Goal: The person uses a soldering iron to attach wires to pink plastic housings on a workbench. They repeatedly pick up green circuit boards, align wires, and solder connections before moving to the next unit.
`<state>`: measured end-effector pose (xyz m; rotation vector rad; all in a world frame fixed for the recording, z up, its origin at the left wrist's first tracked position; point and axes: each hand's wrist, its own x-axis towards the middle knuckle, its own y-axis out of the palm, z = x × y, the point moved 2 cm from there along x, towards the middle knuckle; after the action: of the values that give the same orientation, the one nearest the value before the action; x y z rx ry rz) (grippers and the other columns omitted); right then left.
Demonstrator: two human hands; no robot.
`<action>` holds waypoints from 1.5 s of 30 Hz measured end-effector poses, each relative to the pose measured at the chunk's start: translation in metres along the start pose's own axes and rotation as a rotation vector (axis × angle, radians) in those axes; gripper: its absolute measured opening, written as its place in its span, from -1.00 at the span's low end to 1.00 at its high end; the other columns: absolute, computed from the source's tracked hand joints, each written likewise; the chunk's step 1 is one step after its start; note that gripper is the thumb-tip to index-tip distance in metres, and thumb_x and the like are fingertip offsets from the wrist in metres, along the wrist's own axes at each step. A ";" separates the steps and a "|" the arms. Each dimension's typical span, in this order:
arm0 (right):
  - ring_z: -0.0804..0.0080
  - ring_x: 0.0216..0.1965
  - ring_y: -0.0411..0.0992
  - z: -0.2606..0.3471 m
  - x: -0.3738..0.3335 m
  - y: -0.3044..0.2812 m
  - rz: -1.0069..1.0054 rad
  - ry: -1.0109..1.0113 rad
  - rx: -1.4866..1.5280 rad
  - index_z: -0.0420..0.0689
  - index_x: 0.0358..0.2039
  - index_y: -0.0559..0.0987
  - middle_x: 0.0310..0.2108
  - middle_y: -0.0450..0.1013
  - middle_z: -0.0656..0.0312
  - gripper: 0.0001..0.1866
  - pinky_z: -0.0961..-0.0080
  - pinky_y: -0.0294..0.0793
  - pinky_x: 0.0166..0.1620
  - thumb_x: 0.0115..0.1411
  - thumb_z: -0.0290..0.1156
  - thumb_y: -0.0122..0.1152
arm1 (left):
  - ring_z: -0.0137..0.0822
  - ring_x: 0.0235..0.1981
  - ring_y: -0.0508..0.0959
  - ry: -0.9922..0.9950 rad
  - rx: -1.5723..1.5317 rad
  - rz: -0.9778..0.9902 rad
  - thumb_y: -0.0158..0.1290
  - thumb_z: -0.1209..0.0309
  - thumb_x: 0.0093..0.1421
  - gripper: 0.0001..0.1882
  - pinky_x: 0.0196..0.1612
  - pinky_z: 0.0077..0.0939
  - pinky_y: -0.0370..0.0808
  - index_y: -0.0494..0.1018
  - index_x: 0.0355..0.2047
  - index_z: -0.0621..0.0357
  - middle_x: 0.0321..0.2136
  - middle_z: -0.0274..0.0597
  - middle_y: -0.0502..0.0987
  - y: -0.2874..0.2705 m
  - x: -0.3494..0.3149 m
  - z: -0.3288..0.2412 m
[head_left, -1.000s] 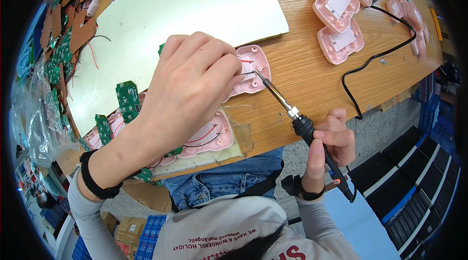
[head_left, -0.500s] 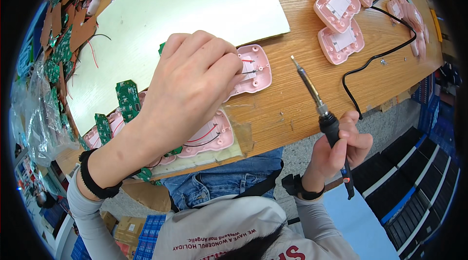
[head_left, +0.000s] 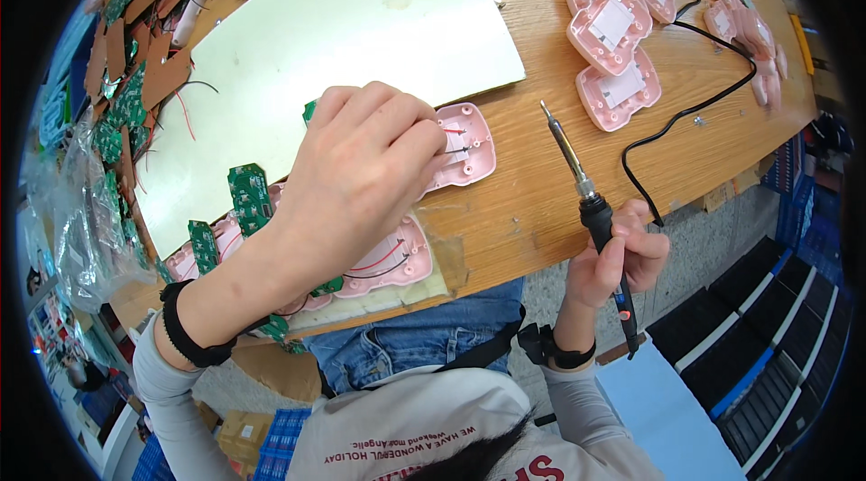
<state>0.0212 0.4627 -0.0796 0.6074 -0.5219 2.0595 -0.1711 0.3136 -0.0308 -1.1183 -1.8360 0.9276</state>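
My left hand (head_left: 365, 156) reaches over a pink plastic shell (head_left: 481, 145), its fingertips bent together at the shell's inner side. What they pinch is hidden beneath the hand. A red wire and a black wire show inside this shell, just past the fingers. In my right hand (head_left: 627, 251) I hold a soldering iron (head_left: 596, 217) by its black handle, its metal tip up and apart from the shell. Nearer me, below my left wrist, lies another pink shell (head_left: 417, 254) with red and black wires. Green circuit boards (head_left: 248, 197) lie by further shells on the left.
A pale board (head_left: 352, 12) covers the table's middle. More pink shells (head_left: 613, 25) sit at the far right, beside a black cable (head_left: 690, 109). Brown pieces and green boards are heaped at the far left, near a clear plastic bag (head_left: 90, 219). Black trays (head_left: 749, 328) stand lower right.
The whole view has shifted slightly. My left hand stays over the same shell. The soldering iron is still in my right hand, held a little farther from me over the table.
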 end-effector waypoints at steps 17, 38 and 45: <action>0.49 -0.46 0.17 -0.005 -0.007 0.002 -0.243 0.018 0.082 -0.20 -0.48 0.27 -0.60 0.20 0.22 -0.93 0.66 0.19 -0.41 0.08 -0.54 -0.05 | -0.07 -0.15 0.39 0.027 -0.162 0.235 0.20 0.51 -0.20 -0.42 -0.08 -0.25 0.33 0.34 -0.07 0.17 -0.14 -0.06 0.36 0.005 0.015 -0.018; 0.69 -0.59 0.20 0.001 -0.006 0.010 -0.265 0.077 0.060 -0.21 -0.45 0.33 -0.55 0.29 0.29 -0.92 0.75 0.16 -0.53 0.15 -0.50 -0.04 | -0.21 -0.08 0.37 0.100 0.093 0.108 0.17 0.41 -0.16 -0.48 -0.04 -0.27 0.26 0.34 -0.11 0.03 -0.14 -0.21 0.36 0.006 -0.088 -0.066; 0.71 -0.60 0.18 0.000 -0.008 0.012 -0.293 0.079 0.036 -0.19 -0.46 0.34 -0.56 0.28 0.33 -0.91 0.77 0.14 -0.56 0.17 -0.49 -0.03 | -0.25 -0.15 0.40 0.240 0.109 0.044 0.06 0.33 -0.05 -0.62 -0.05 -0.30 0.28 0.34 -0.16 -0.05 -0.23 -0.22 0.39 -0.004 -0.089 -0.067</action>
<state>0.0150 0.4517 -0.0857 0.5845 -0.3291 1.8099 -0.0855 0.2423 -0.0199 -1.1526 -1.5552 0.8678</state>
